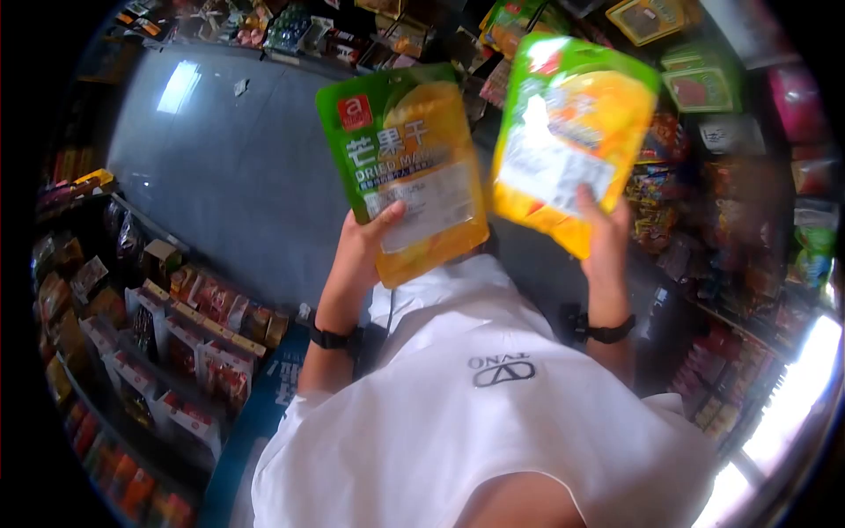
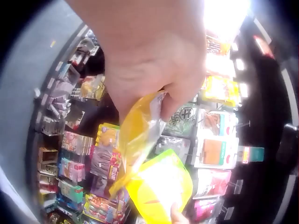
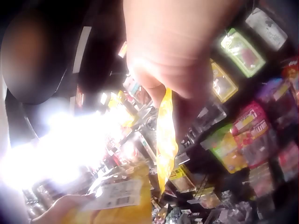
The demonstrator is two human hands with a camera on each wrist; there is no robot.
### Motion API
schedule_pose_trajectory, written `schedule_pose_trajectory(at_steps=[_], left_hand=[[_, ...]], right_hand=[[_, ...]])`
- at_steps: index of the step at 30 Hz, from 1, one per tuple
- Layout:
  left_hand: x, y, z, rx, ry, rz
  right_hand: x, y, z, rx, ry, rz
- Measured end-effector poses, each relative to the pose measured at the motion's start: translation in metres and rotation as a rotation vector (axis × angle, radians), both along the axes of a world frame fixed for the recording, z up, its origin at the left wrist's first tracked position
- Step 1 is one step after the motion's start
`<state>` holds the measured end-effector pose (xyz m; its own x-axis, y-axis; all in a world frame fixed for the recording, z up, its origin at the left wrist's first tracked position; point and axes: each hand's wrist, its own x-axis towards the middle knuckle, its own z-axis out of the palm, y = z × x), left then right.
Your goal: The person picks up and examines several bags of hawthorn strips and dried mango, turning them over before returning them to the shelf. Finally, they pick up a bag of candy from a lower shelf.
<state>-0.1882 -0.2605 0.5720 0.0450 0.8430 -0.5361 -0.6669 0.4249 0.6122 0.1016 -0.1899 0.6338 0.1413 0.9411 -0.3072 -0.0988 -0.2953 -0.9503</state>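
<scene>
In the head view my left hand (image 1: 356, 251) grips a green and yellow bag of dried mango (image 1: 427, 145) by its lower left edge, thumb across the front. A second bag of dried mango (image 1: 581, 123), similar in colours, is held up by my right hand (image 1: 607, 239) at its lower right edge, the thumb over its pale label. Both bags stand upright side by side, a narrow gap between them. From the left wrist, the left bag (image 2: 140, 128) shows edge-on, pinched between thumb and fingers. The right wrist view shows the right bag (image 3: 167, 140) as a thin yellow strip below the hand.
Grey floor (image 1: 229, 141) stretches out at the left. Boxes of packaged snacks (image 1: 189, 348) line a shelf at lower left. Hanging packets (image 1: 651, 211) fill a rack on the right, and more packed goods (image 1: 334, 40) lie along the far side. Bright light glares at lower right.
</scene>
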Motion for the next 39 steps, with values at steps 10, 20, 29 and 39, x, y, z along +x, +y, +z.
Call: schedule_pose_trajectory(at_steps=[10, 20, 29, 39], left_hand=[[0.056, 0.015, 0.003, 0.531, 0.458, -0.4], [0.046, 0.023, -0.008, 0.461, 1.127, -0.177], [0.012, 0.02, -0.031, 0.146, -0.31, -0.316], [0.005, 0.034, -0.08, 0.034, 0.002, 0.01]], right_hand=[[-0.044, -0.024, -0.032, -0.209, 0.041, 0.473], [-0.053, -0.02, -0.028, -0.206, 0.181, 0.314], [-0.041, -0.013, -0.018, -0.192, 0.113, 0.289], [-0.009, 0.003, -0.034, 0.117, -0.217, 0.1]])
